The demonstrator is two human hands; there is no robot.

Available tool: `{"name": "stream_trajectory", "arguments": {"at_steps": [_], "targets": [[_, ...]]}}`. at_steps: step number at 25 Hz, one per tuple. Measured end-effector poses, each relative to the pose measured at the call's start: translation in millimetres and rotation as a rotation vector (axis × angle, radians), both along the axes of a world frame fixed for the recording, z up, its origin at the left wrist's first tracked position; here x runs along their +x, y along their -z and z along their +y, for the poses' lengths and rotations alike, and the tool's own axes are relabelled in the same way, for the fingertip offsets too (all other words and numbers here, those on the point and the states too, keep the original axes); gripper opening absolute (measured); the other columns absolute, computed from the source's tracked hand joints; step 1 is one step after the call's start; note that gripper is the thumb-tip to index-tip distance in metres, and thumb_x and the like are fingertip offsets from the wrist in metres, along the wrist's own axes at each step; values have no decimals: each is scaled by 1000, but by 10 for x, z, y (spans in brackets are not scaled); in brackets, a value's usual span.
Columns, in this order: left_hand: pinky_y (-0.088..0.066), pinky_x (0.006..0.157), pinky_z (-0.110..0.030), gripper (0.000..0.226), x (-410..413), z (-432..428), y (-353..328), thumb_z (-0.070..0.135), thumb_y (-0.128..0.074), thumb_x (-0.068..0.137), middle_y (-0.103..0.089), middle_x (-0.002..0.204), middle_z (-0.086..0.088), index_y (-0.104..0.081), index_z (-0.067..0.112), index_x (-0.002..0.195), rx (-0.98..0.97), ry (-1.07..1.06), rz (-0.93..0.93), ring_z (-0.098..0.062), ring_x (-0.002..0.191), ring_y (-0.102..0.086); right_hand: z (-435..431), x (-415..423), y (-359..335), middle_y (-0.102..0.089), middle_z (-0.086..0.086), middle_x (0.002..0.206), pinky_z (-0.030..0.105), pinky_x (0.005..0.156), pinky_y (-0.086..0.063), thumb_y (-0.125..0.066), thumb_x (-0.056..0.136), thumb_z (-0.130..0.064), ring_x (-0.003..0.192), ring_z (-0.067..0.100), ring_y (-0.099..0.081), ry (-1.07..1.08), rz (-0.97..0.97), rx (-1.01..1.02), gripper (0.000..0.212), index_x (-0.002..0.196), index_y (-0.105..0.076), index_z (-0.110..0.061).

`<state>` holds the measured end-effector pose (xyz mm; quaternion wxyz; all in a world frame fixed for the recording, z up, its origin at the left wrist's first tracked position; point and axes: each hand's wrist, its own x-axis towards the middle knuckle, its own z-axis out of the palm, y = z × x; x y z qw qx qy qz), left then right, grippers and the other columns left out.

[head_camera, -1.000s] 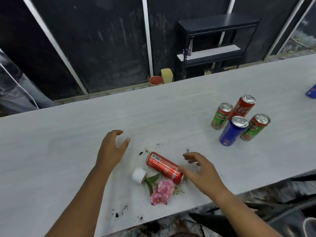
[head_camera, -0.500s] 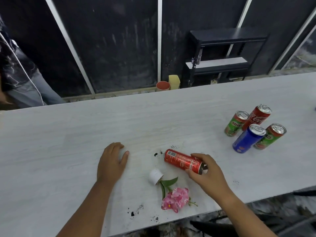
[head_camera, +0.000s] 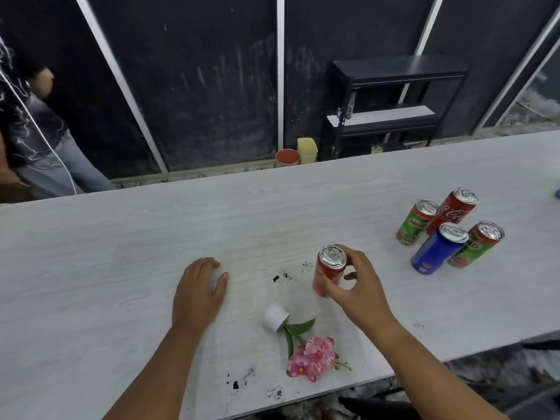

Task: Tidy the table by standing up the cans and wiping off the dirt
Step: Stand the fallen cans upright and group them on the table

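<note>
A red can [head_camera: 328,271] stands upright near the middle of the white table [head_camera: 121,253], with my right hand [head_camera: 359,286] wrapped around its right side. My left hand [head_camera: 198,294] rests flat on the table to the left, holding nothing. Black dirt specks [head_camera: 285,277] lie just left of the can, and more dirt [head_camera: 239,380] is scattered by the front edge. A group of upright cans stands at the right: a green Milo can [head_camera: 416,222], a red cola can [head_camera: 456,209], a blue can [head_camera: 438,253] and another Milo can [head_camera: 477,244].
A small white pot [head_camera: 275,318] lies tipped over with its pink artificial flower [head_camera: 312,357] stretched toward the front edge. Behind the table are a dark shelf unit [head_camera: 394,101], an orange cup [head_camera: 287,157] and a yellow cup [head_camera: 307,150]. A person [head_camera: 33,131] stands at far left.
My right hand took hold of the red can, which was lying on its side, and tipped it upright. My left hand stayed flat on the table.
</note>
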<state>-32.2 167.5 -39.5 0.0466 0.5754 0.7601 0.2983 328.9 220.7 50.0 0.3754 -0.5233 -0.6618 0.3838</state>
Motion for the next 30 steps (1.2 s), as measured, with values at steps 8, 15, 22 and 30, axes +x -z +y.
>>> {"name": "stream_trajectory", "arguments": {"at_steps": [8,15,22,30], "targets": [[-56,101,-45,27,139,125,-132,37,-68,103,-69,129,4,-71,20,123,-97,-68,-44,-23,129,-58,71,-24,160,-72,-26,123,22,96,-56,-95,75,-37,114,-4,-67,-41,82,-200,63,128,-62,-49],[-52,98,-33,28,1369,932,-655,40,-57,108,-68,136,12,-69,29,131,-119,219,-160,-13,131,-58,160,541,83,-73,-23,123,27,91,-60,-91,64,-44,111,-4,-69,177,189,-146,76,135,-64,-39],[-51,109,-39,38,2960,1407,-627,39,-58,108,-59,152,6,-62,26,144,-232,676,14,-18,144,-49,85,1539,114,-73,-23,123,25,85,-57,-92,71,-43,109,-5,-69,469,193,-89,67,132,-63,-44],[-35,125,-37,52,3536,1622,-268,45,-63,105,-52,163,-2,-60,23,152,-247,760,93,-23,150,-46,212,2593,308,-74,-26,120,29,85,-56,-86,64,-52,107,-3,-70,715,132,-75,68,128,-64,-45]]}}
